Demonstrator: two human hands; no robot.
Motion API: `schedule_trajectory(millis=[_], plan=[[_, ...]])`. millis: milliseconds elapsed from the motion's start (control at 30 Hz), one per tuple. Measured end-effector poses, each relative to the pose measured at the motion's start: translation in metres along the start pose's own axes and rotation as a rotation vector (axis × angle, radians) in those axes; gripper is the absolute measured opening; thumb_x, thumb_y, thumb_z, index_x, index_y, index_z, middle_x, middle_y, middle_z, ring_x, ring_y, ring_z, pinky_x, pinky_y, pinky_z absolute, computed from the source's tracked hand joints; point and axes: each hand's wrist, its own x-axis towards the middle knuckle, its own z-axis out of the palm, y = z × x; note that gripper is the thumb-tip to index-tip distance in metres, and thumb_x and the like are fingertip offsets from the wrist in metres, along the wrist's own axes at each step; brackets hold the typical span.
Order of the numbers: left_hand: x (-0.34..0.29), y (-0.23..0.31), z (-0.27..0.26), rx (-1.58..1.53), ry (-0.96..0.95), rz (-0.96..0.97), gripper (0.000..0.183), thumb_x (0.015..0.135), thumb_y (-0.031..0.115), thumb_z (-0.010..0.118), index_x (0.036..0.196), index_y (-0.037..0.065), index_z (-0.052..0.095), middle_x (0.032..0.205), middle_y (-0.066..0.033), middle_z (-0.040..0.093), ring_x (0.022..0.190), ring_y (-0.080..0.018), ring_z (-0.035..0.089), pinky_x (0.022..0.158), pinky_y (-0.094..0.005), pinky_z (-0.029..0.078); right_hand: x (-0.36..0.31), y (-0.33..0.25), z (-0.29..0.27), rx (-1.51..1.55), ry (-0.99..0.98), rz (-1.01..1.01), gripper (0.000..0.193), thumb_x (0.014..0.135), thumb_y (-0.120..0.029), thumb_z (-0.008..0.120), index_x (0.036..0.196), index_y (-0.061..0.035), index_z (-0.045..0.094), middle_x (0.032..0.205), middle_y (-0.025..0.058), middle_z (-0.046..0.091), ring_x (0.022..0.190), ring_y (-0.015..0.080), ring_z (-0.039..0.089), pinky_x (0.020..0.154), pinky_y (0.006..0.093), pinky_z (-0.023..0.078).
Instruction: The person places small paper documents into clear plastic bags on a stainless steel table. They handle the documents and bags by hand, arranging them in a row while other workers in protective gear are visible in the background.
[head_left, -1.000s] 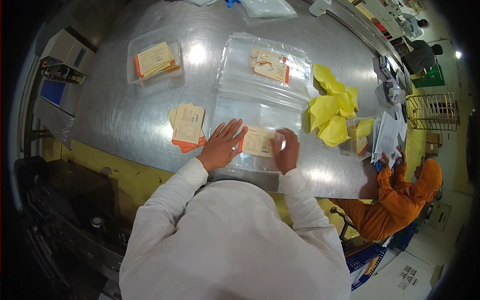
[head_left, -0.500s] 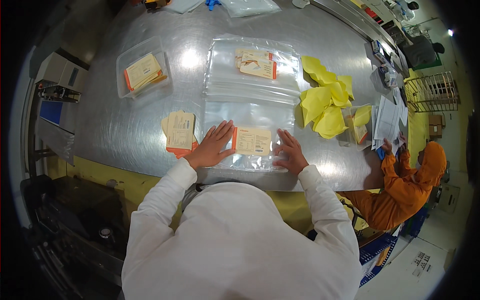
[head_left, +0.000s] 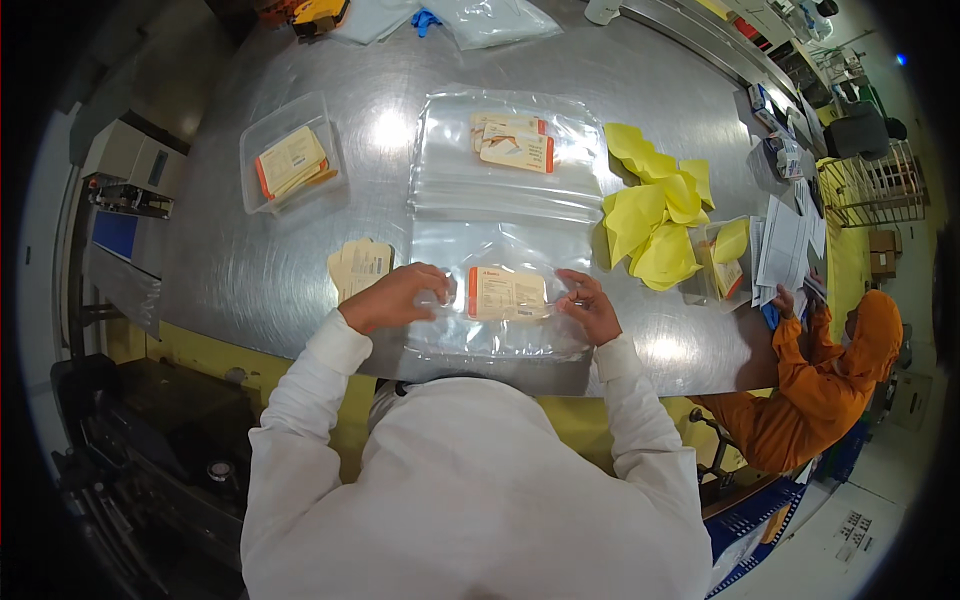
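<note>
Since the earlier frame, the left hand (head_left: 398,297) has been lifted and curled, and the right hand (head_left: 592,308) drawn inward at the fingertips; whether film is gripped by either cannot be told. Between them the red-edged card (head_left: 508,293) is laid on or in clear plastic (head_left: 570,240), apparently flanked so it is kept square. Just beyond the left hand, stacked cards (head_left: 358,265) are set, seemingly for easy reach; farther off, loose cards (head_left: 515,145) are rested on the plastic, perhaps as weights

On the stainless-steel table (head_left: 220,270) lie flat clear plastic bags (head_left: 500,238), a fanned pile of printed cards (head_left: 358,262), a rectangular plastic tub (head_left: 285,120) and curled yellow sheets (head_left: 660,215).
</note>
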Motion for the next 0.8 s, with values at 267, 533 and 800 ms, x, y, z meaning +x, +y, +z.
schedule_trajectory(millis=[267,533,800], plan=[[0.092,0.025,-0.104,-0.194,-0.018,-0.169,0.012,0.081,0.011,0.072,0.082,0.0,0.073,0.08,-0.0071,0.072,0.078,-0.0145,0.065,0.077,-0.0278,0.049,-0.002,0.021,-0.007,0.724,0.394,-0.133,0.041,0.104,-0.031,0.048,0.127,-0.0004,0.061,0.14,0.0129,0.054,0.127,0.0225,0.051,0.105,0.0316,0.035],[0.155,-0.058,-0.127,-0.405,1.303,-0.3,0.036,0.086,0.018,0.07,0.117,0.002,0.065,0.113,-0.0161,0.069,0.093,-0.0245,0.07,0.081,-0.0354,0.054,-0.001,0.022,0.001,0.621,0.416,-0.018,0.033,0.098,-0.016,0.057,0.127,-0.0004,0.06,0.14,0.0117,0.055,0.13,0.02,0.048,0.11,0.0331,0.032],[-0.109,0.057,-0.006,-0.838,-0.251,-0.459,0.035,0.094,0.022,0.062,0.119,-0.001,0.069,0.117,-0.0087,0.07,0.095,-0.017,0.066,0.085,-0.0305,0.051,0.004,0.019,0.014,0.324,0.429,-0.038,0.034,0.094,-0.008,0.061,0.127,0.0021,0.06,0.134,0.013,0.06,0.126,0.0222,0.054,0.109,0.0351,0.039]])
